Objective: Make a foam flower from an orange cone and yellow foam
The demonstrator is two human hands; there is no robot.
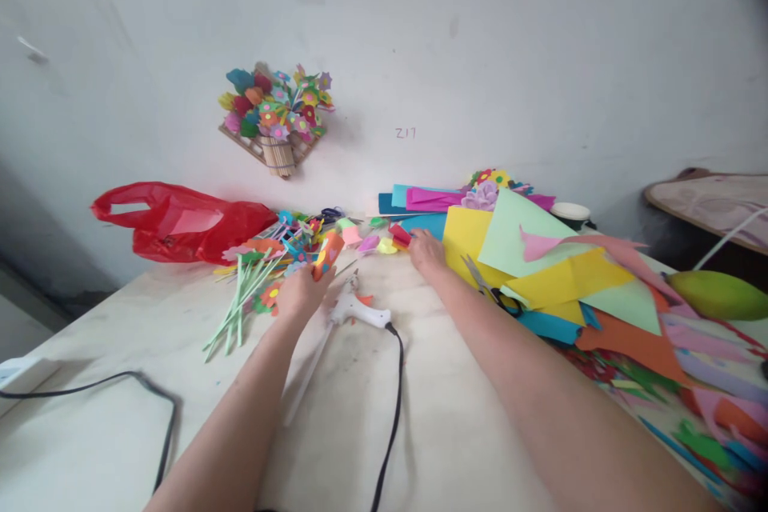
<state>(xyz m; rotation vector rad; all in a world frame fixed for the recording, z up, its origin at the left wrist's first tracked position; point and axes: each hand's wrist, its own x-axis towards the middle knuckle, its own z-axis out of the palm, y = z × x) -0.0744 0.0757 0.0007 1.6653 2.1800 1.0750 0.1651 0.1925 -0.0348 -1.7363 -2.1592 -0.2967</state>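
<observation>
Count: two bare hands, one glue gun, one pair of scissors, one red bag.
Left hand: closed around an orange foam piece, which juts out past the fingers, above the glue gun.
Piece's axis: tilted, its free end up and to the right, away from the person.
Right hand: fingertips at a small red foam scrap; whether pinching or merely touching, unclear.

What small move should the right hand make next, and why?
Probably close the right hand on the small red foam piece and lift it. Its fingertips touch that piece among the loose cut shapes, while the left hand holds an orange patterned foam roll just above the white glue gun, so the red piece seems wanted there.
</observation>
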